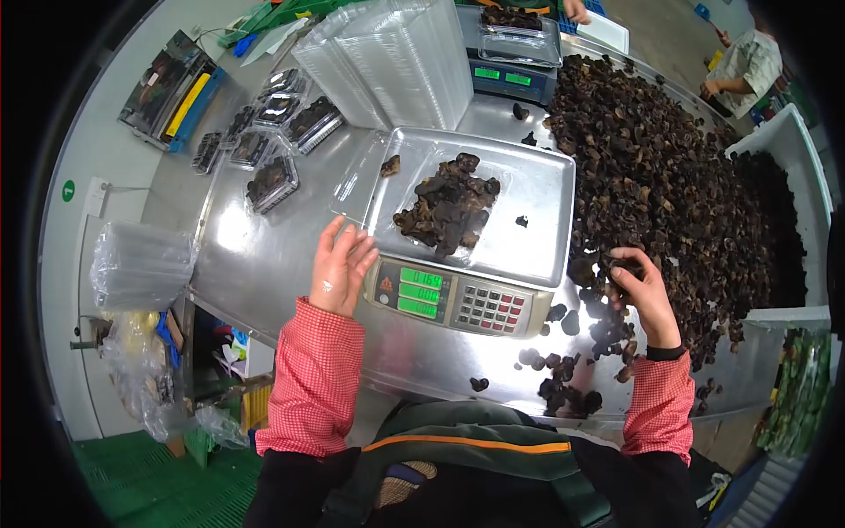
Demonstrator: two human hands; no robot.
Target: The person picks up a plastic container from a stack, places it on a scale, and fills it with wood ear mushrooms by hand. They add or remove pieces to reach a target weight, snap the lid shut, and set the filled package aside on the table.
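A clear plastic box (352, 189) lies open on the metal pan of a weighing scale (497, 304), dark wood-ear-like pieces (447, 207) heaped in it. The scale's green display is lit. My left hand (341, 262) is beside the pan's left front corner, fingers apart and holding nothing. At the left edge of the large dark heap (669, 176), my right hand (642, 286) has its fingers curled round a dark piece. A few loose bits lie on the pan to the right of the box.
Stacked clear trays (396, 66) stand behind the scale. Filled boxes (273, 183) sit at the left, near bagged lids (143, 264). A second scale (510, 79) is at the back. A white bin (797, 167) stands right. Co-workers' hands (576, 11) and a person (748, 70) are beyond.
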